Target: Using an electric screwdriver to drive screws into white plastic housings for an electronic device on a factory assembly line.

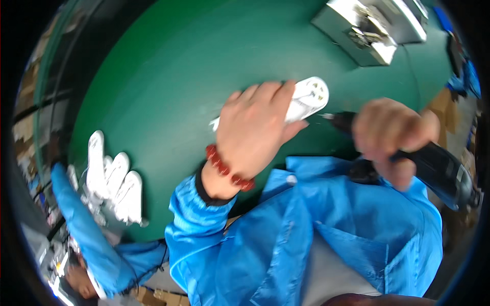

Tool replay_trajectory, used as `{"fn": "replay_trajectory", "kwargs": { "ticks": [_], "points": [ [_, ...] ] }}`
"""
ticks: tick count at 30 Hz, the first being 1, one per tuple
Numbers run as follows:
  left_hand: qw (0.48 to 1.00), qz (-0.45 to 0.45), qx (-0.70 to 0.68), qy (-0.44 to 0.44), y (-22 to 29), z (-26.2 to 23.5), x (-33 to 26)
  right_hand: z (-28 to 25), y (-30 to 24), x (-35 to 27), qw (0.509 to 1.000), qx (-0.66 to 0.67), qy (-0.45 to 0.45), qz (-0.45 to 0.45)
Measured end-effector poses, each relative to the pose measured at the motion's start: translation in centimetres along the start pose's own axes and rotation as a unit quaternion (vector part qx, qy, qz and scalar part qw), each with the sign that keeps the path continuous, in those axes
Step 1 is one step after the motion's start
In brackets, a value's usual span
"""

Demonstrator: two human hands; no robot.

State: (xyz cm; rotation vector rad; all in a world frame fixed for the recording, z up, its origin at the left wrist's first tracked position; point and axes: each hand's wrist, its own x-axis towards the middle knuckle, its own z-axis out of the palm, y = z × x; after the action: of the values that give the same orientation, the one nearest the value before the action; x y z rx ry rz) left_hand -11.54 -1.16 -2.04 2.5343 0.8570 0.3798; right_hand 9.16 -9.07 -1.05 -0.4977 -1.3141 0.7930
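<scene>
My left hand (252,120), with a red bead bracelet at the wrist, is closed over a long white plastic piece (312,94) on the green table. The rounded end of this piece sticks out past my fingers and shows several small openings; my palm hides most of its middle. My right hand (390,132), somewhat blurred, is wrapped round a black electric screwdriver (441,173). The screwdriver's thin bit points left, a short way from the white piece and apart from it.
Several similar white pieces (115,186) lie in a group at the table's left edge. Beside them is another person's blue sleeve (84,224). At the far right of the green table (178,71) stands a metal box (342,25) holding small shiny parts.
</scene>
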Motion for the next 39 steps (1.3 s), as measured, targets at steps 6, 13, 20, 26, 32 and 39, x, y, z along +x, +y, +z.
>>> {"fn": "replay_trajectory", "kwargs": {
  "ticks": [6, 13, 20, 26, 32, 39],
  "points": [
    [0.967, -0.054, 0.221, 0.117, -8.2, -5.7, 9.1, 0.5, 0.3, -0.8, 0.998, -0.032, -0.023, 0.059],
    [0.938, -0.127, 0.232, 0.225, -21.2, -9.2, 4.6, 1.1, 1.9, -2.4, 0.991, -0.026, -0.032, 0.127],
    [0.853, -0.398, 0.313, 0.124, -26.2, -20.3, -23.7, 1.5, 2.3, -1.8, 0.991, -0.005, 0.016, 0.131],
    [0.868, -0.413, 0.242, 0.135, -31.6, -22.3, -40.1, 1.3, 3.5, -1.6, 0.985, -0.001, 0.025, 0.169],
    [0.87, -0.471, 0.117, 0.087, -31.2, -20.2, -36.7, 1.9, 3.0, -0.8, 0.975, -0.076, 0.033, 0.206],
    [0.902, -0.365, 0.226, 0.047, -24.0, -16.7, -32.3, 8.5, 3.3, 3.3, 0.92, -0.115, -0.053, 0.371]
  ]
}}
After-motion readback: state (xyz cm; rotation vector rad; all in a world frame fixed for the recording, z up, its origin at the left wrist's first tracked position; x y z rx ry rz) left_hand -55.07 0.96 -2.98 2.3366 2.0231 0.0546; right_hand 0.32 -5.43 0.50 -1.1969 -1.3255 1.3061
